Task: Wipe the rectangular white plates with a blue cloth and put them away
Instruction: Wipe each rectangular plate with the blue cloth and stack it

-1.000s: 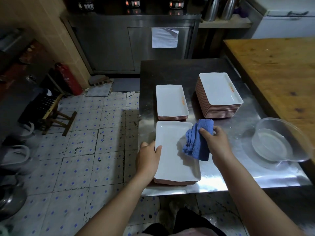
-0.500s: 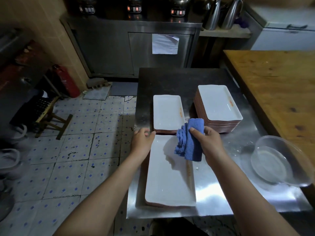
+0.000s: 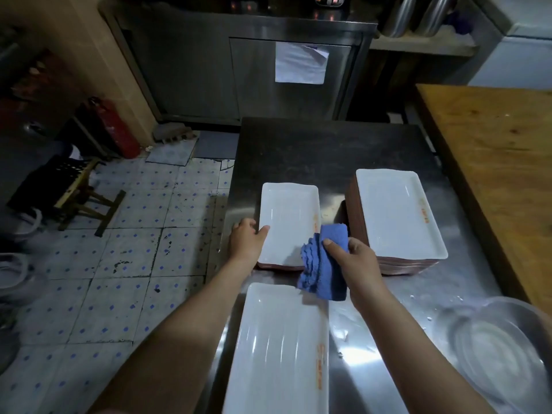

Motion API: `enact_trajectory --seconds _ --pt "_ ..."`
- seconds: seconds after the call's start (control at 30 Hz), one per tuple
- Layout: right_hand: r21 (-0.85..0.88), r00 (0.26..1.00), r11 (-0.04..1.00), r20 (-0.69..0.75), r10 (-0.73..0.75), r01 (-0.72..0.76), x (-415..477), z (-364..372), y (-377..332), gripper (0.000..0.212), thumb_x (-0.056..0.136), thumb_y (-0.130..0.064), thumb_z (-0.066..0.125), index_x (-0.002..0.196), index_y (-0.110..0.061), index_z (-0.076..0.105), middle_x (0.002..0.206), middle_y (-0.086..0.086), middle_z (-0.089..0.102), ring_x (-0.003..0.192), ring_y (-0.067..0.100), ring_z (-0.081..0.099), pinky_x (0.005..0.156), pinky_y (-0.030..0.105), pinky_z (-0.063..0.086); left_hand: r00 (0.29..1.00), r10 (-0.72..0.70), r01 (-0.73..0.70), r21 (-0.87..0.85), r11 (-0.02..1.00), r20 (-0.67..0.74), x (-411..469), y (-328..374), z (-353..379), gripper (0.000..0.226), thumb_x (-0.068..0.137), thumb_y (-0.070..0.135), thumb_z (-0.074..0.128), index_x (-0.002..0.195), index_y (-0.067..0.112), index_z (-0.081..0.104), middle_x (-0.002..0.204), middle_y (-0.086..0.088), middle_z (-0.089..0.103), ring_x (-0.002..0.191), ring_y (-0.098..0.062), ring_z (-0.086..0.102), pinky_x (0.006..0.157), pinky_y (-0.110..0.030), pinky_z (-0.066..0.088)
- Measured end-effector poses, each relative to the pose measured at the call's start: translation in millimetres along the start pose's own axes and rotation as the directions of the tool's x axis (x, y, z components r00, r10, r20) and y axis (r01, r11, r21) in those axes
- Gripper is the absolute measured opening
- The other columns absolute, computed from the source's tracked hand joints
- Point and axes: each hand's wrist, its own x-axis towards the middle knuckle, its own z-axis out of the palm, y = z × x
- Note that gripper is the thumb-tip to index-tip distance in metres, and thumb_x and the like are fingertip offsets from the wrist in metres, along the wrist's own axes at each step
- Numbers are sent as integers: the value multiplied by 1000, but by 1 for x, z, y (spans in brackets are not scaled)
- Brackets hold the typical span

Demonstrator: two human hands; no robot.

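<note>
A stainless steel table [image 3: 298, 150] is seen in a dim kitchen, with a tiled floor [image 3: 119, 264] to its left and a wooden table [image 3: 493, 162] along its right side. The right grip [image 3: 355, 264] is closed on a bunched blue cloth [image 3: 325, 273], with the thumb laid on top. The cloth is held over the near right corner of the top plate [image 3: 288, 216]; whether it touches cannot be told. The left grip [image 3: 246, 242] is closed on the left rim of that plate, thumb on the rim. The plate lies on a short stack [image 3: 277, 266] near the middle of the table. Just beside it, toward the right edge, a tall stack [image 3: 397, 213] of the same rectangular white plates is set. A single plate [image 3: 277, 354] lies at the near edge, and a clear bowl [image 3: 501, 354] stands at the near right corner among water drops.
</note>
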Motion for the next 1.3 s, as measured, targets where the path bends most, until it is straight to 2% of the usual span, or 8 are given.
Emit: enact_trajectory --seconds 0.13,0.27,0.43,0.57,0.67,0.77,0.9,1.3 --pt "-11 999 999 11 31 -31 13 0 6 18 84 -24 69 73 -15 59 71 -1 67 64 12 62 57 23 47 1000 1 -1 -10 1000 -6 10 4 6 37 86 28 62 116 7 56 112 -13 57 93 -24 55 75 -26 38" --pt "-25 998 998 11 61 -61 18 3 9 16 86 -22 67 77 -11 60 73 0 66 63 11 60 56 21 45 997 69 -66 60 996 -44 12 5 7 16 87 19 60 96 5 62 106 -12 54 72 -17 46 68 -23 35" --pt "-39 996 995 -4 87 -87 20 2 8 22 89 -23 63 88 -1 60 81 9 64 70 17 57 63 28 45 989 93 -79 118 990 -119 10 11 2 16 91 18 51 93 5 61 105 -12 55 77 -23 49 67 -27 35" --pt "-44 994 994 -41 98 -99 20 -8 7 18 90 -23 61 82 -6 58 78 7 63 67 16 57 61 27 45 993 65 -67 -13 998 -96 8 18 -4 19 95 17 45 107 7 56 105 -8 61 92 -27 58 78 -36 49" --pt "-36 991 992 -60 120 -122 17 -13 7 26 91 -24 61 92 3 59 87 16 65 75 23 58 74 39 50 998 32 -38 -98 994 -56 7 20 -4 9 98 17 40 101 11 45 86 -3 54 70 -17 51 55 -27 39" --pt "-19 990 992 -69 126 -128 12 -18 8 21 91 -24 60 88 -3 60 82 9 64 73 20 58 68 32 47 999 -12 3 -221 975 -43 8 22 -7 5 97 16 39 98 12 38 77 3 45 62 -9 43 50 -23 32" --pt "9 990 995 -99 102 -101 5 -24 6 16 91 -22 60 77 -14 60 75 1 65 69 14 59 62 26 46 999 -18 4 -330 944 -37 2 25 -17 4 97 17 39 99 17 35 83 3 46 65 -9 44 51 -25 33" --pt "123 985 992 -167 41 -21 -39 -45 -18 14 92 -22 59 83 -12 61 90 10 68 86 27 64 84 43 51 994 -33 84 -564 822 99 -41 50 -59 31 97 24 42 120 5 51 102 -9 61 84 -22 59 58 -27 46"
